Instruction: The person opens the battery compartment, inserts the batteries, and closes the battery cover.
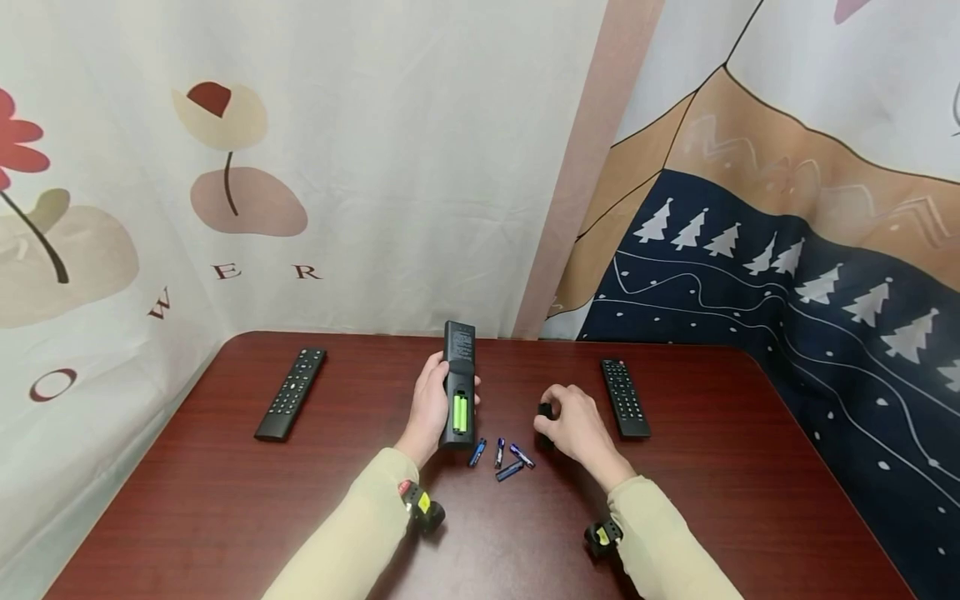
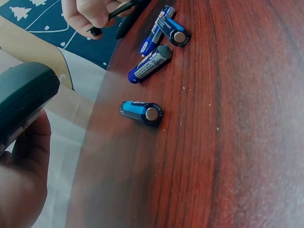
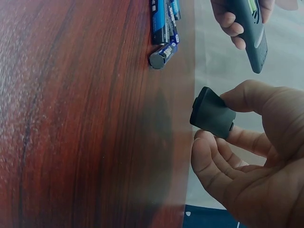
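My left hand [image 1: 430, 406] grips a black remote control [image 1: 460, 354], its back turned up in the head view. Bright green batteries [image 1: 460, 413] lie side by side in its uncovered battery compartment. To the right, my right hand [image 1: 576, 423] pinches a small black battery cover [image 3: 213, 114] between thumb and fingers, just above the table. Several loose blue batteries lie on the table between the hands; one battery [image 2: 140, 112] is apart from the others, and another battery [image 3: 163, 55] shows its flat end in the right wrist view.
A second remote control [image 1: 292, 394] lies buttons up on the left of the brown table [image 1: 225, 500]. A third remote control [image 1: 625, 398] lies buttons up just right of my right hand. Behind the table hangs a printed curtain [image 1: 420, 167].
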`<action>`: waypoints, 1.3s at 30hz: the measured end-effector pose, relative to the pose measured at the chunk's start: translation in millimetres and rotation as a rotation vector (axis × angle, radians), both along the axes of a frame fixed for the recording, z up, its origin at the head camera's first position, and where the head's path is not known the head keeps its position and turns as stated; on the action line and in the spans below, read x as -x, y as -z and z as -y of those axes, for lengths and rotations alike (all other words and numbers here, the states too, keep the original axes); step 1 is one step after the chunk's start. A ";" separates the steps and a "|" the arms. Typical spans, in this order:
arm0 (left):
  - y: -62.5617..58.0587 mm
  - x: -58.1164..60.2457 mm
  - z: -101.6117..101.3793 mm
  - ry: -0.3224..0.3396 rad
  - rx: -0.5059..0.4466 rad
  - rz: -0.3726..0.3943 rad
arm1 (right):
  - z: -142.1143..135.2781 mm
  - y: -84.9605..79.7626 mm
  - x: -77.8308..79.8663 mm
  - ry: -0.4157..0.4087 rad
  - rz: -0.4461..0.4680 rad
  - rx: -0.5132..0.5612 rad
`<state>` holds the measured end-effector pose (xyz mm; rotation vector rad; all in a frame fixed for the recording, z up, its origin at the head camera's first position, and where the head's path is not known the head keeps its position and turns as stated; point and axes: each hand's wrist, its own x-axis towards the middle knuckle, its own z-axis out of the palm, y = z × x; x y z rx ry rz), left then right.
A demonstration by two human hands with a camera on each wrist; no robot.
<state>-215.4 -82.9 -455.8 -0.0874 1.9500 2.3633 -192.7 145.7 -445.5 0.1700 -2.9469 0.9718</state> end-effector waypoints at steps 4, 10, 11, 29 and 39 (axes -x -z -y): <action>0.4 0.3 0.7 -0.004 -0.004 0.003 | 0.9 0.7 0.0 -0.008 -0.013 0.016; 0.1 0.4 0.9 0.000 0.000 0.005 | 3.1 -0.2 -0.7 -0.023 -0.025 0.028; -0.1 0.3 1.0 -0.002 0.000 0.007 | 4.0 -0.7 -0.8 -0.023 -0.021 0.030; -1.6 -0.2 -0.7 0.008 0.000 0.004 | 10.6 -4.2 -3.7 -0.044 -0.044 0.068; -1.1 0.3 -1.4 0.012 -0.002 0.005 | 14.1 -2.4 -3.0 -0.056 -0.076 0.080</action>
